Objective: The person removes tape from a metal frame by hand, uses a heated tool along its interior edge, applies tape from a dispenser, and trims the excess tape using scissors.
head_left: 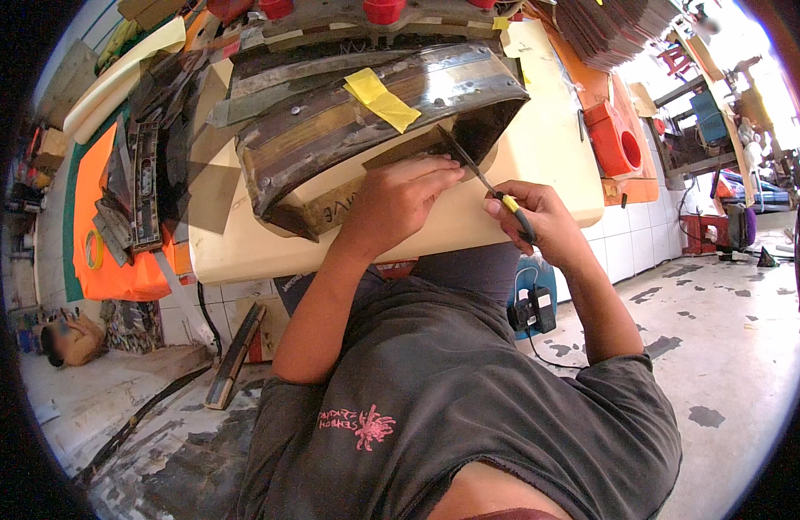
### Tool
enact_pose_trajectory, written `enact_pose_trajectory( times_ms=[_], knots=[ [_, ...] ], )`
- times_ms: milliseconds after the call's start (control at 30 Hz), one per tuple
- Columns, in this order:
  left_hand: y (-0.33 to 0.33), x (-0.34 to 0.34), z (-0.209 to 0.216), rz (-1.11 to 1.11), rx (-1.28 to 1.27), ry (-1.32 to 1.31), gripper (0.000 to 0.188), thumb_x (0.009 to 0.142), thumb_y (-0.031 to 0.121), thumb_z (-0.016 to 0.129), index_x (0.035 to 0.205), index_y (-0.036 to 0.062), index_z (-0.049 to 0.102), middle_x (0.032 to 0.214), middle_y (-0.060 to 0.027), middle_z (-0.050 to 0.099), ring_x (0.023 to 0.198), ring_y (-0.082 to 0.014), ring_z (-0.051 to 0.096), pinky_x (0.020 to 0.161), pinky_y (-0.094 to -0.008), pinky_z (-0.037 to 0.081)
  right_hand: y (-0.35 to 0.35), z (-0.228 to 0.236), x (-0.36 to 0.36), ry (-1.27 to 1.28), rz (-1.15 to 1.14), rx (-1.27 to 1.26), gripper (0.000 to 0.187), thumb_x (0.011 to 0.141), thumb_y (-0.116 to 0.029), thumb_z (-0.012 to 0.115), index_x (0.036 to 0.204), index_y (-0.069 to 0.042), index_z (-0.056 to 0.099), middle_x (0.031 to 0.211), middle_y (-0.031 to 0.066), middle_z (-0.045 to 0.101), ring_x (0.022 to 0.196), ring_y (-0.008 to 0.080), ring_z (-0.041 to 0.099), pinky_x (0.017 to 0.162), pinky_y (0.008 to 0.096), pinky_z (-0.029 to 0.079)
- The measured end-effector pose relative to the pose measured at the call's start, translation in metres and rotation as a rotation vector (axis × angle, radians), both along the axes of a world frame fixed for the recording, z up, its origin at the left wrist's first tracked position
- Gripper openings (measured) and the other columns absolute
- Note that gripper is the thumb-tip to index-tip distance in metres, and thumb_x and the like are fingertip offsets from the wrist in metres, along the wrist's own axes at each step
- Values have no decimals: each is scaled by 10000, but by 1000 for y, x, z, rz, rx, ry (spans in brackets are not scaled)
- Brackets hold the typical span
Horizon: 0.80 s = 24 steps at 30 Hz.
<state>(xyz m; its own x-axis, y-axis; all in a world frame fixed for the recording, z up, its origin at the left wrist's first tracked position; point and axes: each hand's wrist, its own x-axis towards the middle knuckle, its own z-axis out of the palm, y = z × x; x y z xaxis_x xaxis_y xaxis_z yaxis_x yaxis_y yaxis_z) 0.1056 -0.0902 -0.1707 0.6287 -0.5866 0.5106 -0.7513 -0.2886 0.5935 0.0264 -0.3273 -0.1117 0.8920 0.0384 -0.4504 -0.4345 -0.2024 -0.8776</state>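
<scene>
My right hand [538, 217] is closed round the handles of a pair of scissors [509, 204] with black and yellow grips. Their long blades point up and left, reaching the end of a thin dark brown strip [406, 150]. That strip is pinched in my left hand [400, 204], whose fingers lie together along it near the blades. Just beyond both hands sits a curved, shiny brown piece with a raised rim [330, 113], wrapped in clear film and dotted with rivets. Yellow tape [382, 100] crosses its top. Whether the blades are around the strip is hard to tell.
The pieces rest on a cream tabletop [538, 156]. A red block with a round hole [615, 139] stands at the right. To the left, an orange sheet [105, 225] bears a narrow slotted dark strip [147, 186] and a tape roll [94, 249]. Stacked brown sheets [612, 30] are behind.
</scene>
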Motion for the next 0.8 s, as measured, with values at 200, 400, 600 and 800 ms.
enact_pose_trajectory(
  times_ms=[200,400,600,800],
  knots=[
    [2,1,3,-7,-4,18,358,878,13,664,1208,102,772,1254,-110,748,1156,-294,720,992,-399,576,-1,3,4,18,0,3,402,959,-363,783,1079,14,710,601,-28,522,427,67,443,415,234,319],
    [0,2,4,-9,-32,22,297,914,39,681,1190,96,775,1222,-112,758,1123,-304,731,954,-392,589,0,1,10,14,6,43,389,961,-347,780,1085,16,713,597,-28,526,423,65,438,416,233,310],
    [1,-1,9,6,-34,94,276,923,53,689,1180,99,780,1217,-114,759,1123,-304,731,952,-391,589,-1,-3,11,-19,19,-7,385,957,-337,781,1090,17,714,597,-24,535,422,65,439,418,236,303],
    [1,0,6,7,-18,107,269,935,56,684,1184,94,777,1212,-121,756,1115,-312,732,946,-390,587,-3,2,18,0,49,-25,434,921,-389,780,1022,29,724,626,1,556,472,97,512,431,255,366]
  ],
)
